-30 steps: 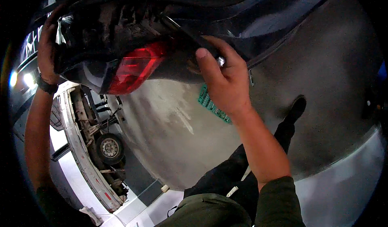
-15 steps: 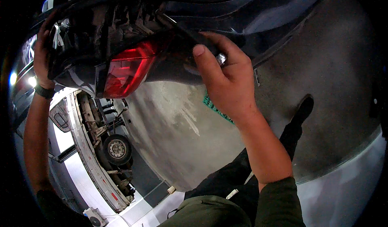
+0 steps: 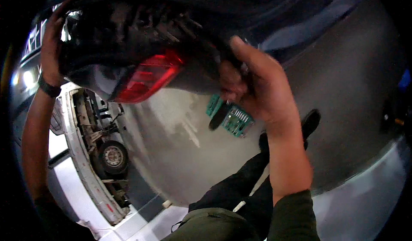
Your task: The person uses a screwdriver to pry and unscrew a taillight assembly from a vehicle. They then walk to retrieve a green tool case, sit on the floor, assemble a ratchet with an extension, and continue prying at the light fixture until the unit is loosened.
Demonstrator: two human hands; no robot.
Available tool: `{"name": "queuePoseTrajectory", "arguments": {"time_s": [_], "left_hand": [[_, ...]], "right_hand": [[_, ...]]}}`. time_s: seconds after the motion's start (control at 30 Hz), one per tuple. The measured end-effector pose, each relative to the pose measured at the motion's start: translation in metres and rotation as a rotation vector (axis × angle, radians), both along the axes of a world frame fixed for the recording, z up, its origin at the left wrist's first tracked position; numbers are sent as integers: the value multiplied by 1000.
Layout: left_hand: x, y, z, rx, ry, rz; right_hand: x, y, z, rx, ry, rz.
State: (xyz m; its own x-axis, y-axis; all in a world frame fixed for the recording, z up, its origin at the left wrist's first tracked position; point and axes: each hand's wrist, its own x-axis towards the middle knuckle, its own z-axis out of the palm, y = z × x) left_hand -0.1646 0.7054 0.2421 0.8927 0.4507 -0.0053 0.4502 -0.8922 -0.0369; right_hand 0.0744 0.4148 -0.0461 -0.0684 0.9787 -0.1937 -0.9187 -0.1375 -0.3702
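Observation:
A dark car's rear corner fills the upper part of the head view, with a red tail light [image 3: 151,78] on it. My left hand [image 3: 52,50], wearing a dark wristband, lies against the car's edge with its fingers stretched out; the fingertips are in shadow. Right of the tail light, my right hand [image 3: 262,80] is closed round a dark-handled tool [image 3: 219,115]. The rounded end of its handle sticks out below my fingers. Motion blur and my hand hide the tool's other end, so its exact kind does not show.
On the concrete floor below my right hand lies a green tool case [image 3: 235,123] with small metal pieces. A stripped white vehicle body with a wheel [image 3: 113,157] stands at the left. My shoe [image 3: 311,123] is on the floor at the right.
My right hand has turned and moved slightly right and down, bringing the tool's dark handle into view and more of the green case. My left hand stays against the car.

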Motion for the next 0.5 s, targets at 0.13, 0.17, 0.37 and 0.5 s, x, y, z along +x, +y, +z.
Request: {"name": "queuePoseTrajectory", "arguments": {"time_s": [0.13, 0.17, 0.37, 0.5], "left_hand": [[13, -10, 2, -82, -105, 207], [8, -11, 6, -80, -159, 228], [17, -33, 28, 6, -267, 186], [10, -39, 35, 115, -279, 201]], "right_hand": [[-6, 4, 28, -117, 438, 220], [-10, 4, 38, -109, 407, 248], [-20, 10, 56, -178, -347, 185], [-11, 11, 75, 175, -1834, 169]]}}
